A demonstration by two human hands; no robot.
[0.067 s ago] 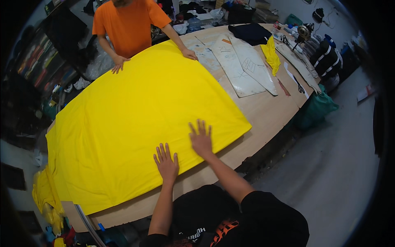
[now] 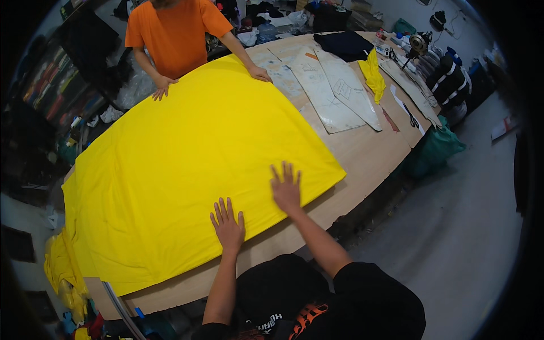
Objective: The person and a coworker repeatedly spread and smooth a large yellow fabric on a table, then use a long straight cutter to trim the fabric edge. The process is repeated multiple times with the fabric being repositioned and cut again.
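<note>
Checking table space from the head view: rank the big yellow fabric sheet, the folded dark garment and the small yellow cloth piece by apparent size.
1. Yellow fabric sheet, by far the largest.
2. Folded dark garment.
3. Small yellow cloth piece.
The last two look close, and both lie far from the camera, so their order is unsure.

Almost nothing differs from a moment ago. The right hand [image 2: 286,190] sits a touch further up the large yellow cloth sheet [image 2: 192,170] than before, fingers spread, while the left hand [image 2: 228,225] has barely shifted on the sheet's near edge. Across the wooden surface [image 2: 362,156], the person in the orange shirt [image 2: 175,34] keeps both palms where they were.
</note>
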